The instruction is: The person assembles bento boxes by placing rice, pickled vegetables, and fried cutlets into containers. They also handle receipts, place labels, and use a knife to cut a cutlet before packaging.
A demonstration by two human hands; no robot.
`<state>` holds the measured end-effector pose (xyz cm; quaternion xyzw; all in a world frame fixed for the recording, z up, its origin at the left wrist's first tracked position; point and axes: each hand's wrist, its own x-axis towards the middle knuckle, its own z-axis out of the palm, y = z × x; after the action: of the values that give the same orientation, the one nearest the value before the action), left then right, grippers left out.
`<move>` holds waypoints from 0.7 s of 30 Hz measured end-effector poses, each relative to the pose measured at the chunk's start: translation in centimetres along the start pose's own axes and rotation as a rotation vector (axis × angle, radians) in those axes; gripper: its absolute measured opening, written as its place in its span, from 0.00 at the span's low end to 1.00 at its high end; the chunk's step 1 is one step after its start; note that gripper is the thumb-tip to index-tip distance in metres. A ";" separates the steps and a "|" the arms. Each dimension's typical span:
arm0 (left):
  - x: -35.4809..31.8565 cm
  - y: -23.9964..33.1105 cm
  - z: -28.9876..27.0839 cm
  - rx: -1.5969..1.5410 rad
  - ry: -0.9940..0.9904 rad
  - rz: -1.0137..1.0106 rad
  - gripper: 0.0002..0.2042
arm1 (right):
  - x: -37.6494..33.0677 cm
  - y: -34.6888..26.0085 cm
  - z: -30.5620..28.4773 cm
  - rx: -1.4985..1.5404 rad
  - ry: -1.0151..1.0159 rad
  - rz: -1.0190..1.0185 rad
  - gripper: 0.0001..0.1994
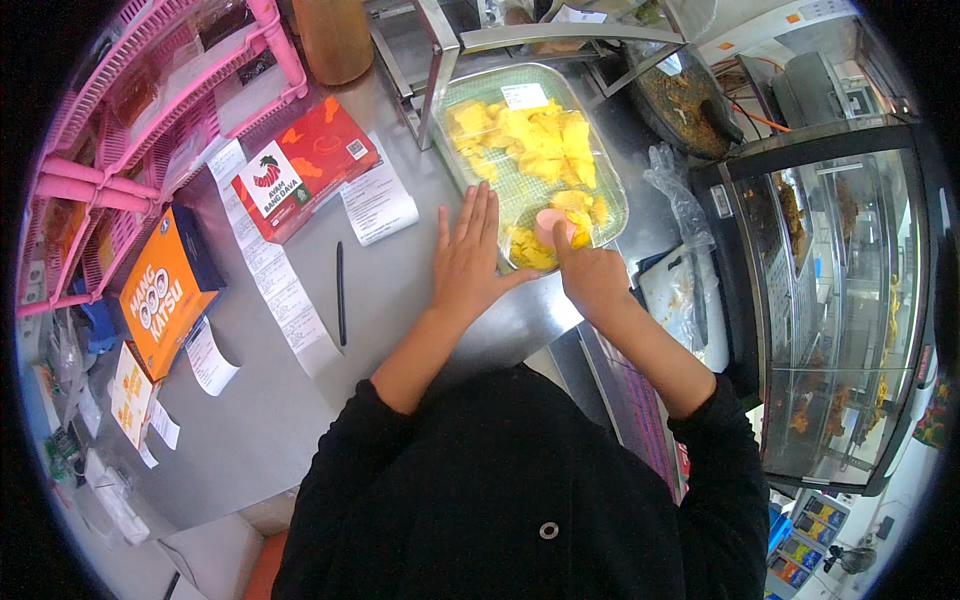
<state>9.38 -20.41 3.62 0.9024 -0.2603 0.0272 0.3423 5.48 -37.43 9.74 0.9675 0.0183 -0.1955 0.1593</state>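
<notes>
Head view: one metal tray (pixel 455 95) of yellow food pieces (pixel 535 140) sits on the steel table (pixel 260 400), covered with clear film that carries one small white label. Beside it lie two flat boxes, one red box (pixel 305 165) and one orange box (pixel 165 290), one black pen (pixel 341 293), and several paper slips, among them a long receipt (pixel 275 275). One pink rack (pixel 130 110) stands at the left edge, and one glass display case (pixel 840 300) stands at the right. The left hand (pixel 468 255) is spread flat, fingers straight and close together, resting palm down on the near left corner of the tray, where the film meets the table. The right hand (pixel 590 275) is curled around a small pink round thing (pixel 552 225), thumb and fingers closed on it, pressing it down on the film at the near end of the tray. The two hands are just beside each other, not touching.
</notes>
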 end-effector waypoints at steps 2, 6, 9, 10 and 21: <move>0.1 -0.1 0.0 -0.006 0.011 0.006 0.56 | -0.2 0.5 -0.4 0.123 -0.010 -0.027 0.22; 0.0 -0.1 0.6 0.005 0.038 0.013 0.55 | -0.7 -0.4 -0.9 0.407 -0.044 -0.063 0.20; -0.1 -0.2 0.7 0.034 0.017 -0.002 0.56 | -0.3 -1.0 -1.3 0.654 -0.064 -0.081 0.19; -0.1 -0.1 0.7 0.037 0.001 -0.003 0.56 | -0.2 -0.7 -0.8 0.797 -0.029 -0.120 0.19; 1.9 1.7 -0.1 0.161 -0.073 0.068 0.59 | 1.2 4.9 1.5 1.839 -0.799 0.165 0.12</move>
<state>10.18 -22.28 5.13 0.9180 -0.3002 0.0268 0.2578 6.52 -42.57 9.43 0.5764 -0.2618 -0.4323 -0.6421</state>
